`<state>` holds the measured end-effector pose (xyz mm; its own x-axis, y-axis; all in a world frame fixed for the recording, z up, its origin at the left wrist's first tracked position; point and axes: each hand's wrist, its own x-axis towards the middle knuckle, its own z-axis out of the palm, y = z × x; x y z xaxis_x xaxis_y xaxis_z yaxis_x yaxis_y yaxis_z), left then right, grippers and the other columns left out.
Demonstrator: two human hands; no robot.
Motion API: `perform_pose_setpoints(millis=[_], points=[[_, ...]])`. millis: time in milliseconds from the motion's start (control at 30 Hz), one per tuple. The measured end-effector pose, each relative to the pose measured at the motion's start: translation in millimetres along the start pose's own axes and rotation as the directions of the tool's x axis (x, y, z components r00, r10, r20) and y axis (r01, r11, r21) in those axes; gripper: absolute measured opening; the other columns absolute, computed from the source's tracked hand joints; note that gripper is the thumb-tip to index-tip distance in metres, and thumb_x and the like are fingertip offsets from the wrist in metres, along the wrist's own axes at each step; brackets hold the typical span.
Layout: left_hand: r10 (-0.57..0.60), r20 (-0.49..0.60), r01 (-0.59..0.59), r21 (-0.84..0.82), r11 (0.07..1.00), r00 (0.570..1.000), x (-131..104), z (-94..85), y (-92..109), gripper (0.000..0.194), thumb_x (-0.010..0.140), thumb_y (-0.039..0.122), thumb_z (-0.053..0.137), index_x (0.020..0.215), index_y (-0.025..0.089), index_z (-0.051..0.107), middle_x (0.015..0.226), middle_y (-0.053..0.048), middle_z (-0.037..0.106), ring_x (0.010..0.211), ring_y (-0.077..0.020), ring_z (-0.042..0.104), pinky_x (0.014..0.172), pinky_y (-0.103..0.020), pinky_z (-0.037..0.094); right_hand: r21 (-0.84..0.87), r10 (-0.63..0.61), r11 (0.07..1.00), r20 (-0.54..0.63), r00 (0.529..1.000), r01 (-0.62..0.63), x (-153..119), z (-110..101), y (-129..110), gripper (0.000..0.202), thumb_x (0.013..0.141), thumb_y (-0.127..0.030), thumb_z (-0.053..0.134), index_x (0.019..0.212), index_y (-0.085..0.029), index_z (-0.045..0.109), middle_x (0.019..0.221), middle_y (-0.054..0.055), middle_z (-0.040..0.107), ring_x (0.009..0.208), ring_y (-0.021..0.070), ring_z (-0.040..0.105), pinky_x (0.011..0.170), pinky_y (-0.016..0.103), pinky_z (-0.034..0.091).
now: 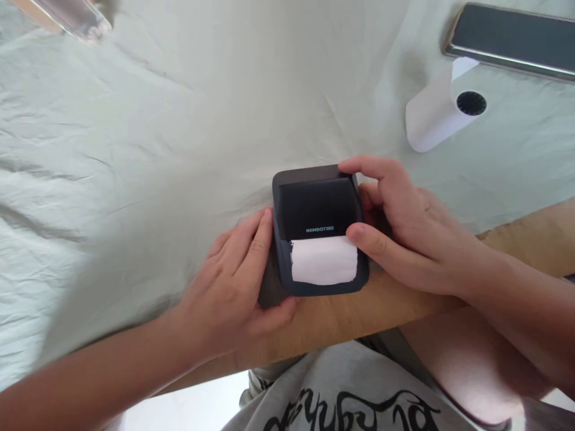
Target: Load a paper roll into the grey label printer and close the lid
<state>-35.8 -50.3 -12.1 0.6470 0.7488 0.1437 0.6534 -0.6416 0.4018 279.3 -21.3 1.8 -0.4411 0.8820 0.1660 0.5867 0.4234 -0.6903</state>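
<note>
A dark label printer (318,206) with "NIIMBOT" on its lid sits near the table's front edge. White paper (324,261) lies over its lower front part, coming out below the lid. Against the printer's left side and lower left corner rests my left hand (238,281), thumb below and fingers along the side. My right hand (404,227) grips the right side, with the index finger on the top right corner and the thumb on the lid's lower right edge. The other right fingers are partly hidden beside the printer.
A white paper roll (431,117) with a dark core lies at the right on the pale cloth (202,120). Behind it is a dark phone-like object (516,39). A clear, shiny object (83,18) is at the top left. The wooden table edge (530,239) shows in front.
</note>
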Motion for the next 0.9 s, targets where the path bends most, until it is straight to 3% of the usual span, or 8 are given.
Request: perform_pose_setpoints(millis=[200, 433, 567, 667, 900], points=[[0.009, -0.042, -0.006, 0.087, 0.996, 0.999, 3, 2.1, 3, 0.118, 0.104, 0.059, 0.077, 0.196, 0.018, 0.016, 0.177, -0.030, 0.057, 0.159, -0.0506, 0.068, 0.121, -0.064, 0.071, 0.056, -0.067, 0.997, 0.111, 0.992, 0.061, 4, -11, 4, 0.050, 0.122, -0.048, 0.054, 0.165, -0.025, 0.043, 0.090, -0.003, 0.073, 0.065, 0.0169, 0.065, 0.058, 0.033, 0.050], [-0.021, -0.061, 0.024, 0.044, 0.999, 0.998, 5, -0.6, 6, 0.111, 0.101, 0.056, 0.079, 0.194, 0.025, 0.027, 0.168, -0.026, 0.065, 0.149, -0.0474, 0.076, 0.114, -0.062, 0.075, 0.045, -0.001, 0.999, -0.023, 1.000, 0.002, -1, 4, 0, 0.055, 0.120, -0.054, 0.049, 0.171, -0.032, 0.047, 0.108, 0.003, 0.081, 0.073, 0.0224, 0.070, 0.067, 0.041, 0.056], [-0.019, -0.058, 0.017, -0.022, 1.000, 0.998, 5, -0.3, 5, 0.103, 0.105, 0.052, 0.078, 0.193, 0.029, 0.029, 0.171, -0.025, 0.064, 0.150, -0.0487, 0.075, 0.114, -0.065, 0.075, 0.055, -0.024, 0.998, 0.083, 0.996, 0.019, 2, -1, 1, 0.056, 0.120, -0.052, 0.054, 0.171, -0.032, 0.042, 0.109, 0.003, 0.081, 0.074, 0.0215, 0.069, 0.064, 0.038, 0.053], [-0.015, -0.067, 0.016, 0.011, 1.000, 0.998, 7, -0.5, 5, 0.099, 0.104, 0.047, 0.078, 0.191, 0.027, 0.034, 0.169, -0.025, 0.065, 0.150, -0.0484, 0.075, 0.115, -0.063, 0.075, 0.033, -0.032, 0.999, 0.139, 0.990, 0.027, 5, -7, 0, 0.060, 0.119, -0.050, 0.057, 0.172, -0.028, 0.038, 0.111, 0.004, 0.080, 0.075, 0.0205, 0.069, 0.065, 0.037, 0.051], [-0.033, -0.069, 0.041, 0.128, 0.991, 0.997, 11, -2.0, 11, 0.091, 0.101, 0.046, 0.077, 0.183, 0.025, 0.043, 0.164, -0.021, 0.072, 0.140, -0.0414, 0.082, 0.110, -0.050, 0.075, -0.055, -0.012, 0.998, 0.105, 0.994, 0.018, 4, 1, -2, 0.065, 0.121, -0.054, 0.045, 0.176, -0.020, 0.035, 0.120, 0.009, 0.080, 0.081, 0.0219, 0.069, 0.069, 0.036, 0.047]])
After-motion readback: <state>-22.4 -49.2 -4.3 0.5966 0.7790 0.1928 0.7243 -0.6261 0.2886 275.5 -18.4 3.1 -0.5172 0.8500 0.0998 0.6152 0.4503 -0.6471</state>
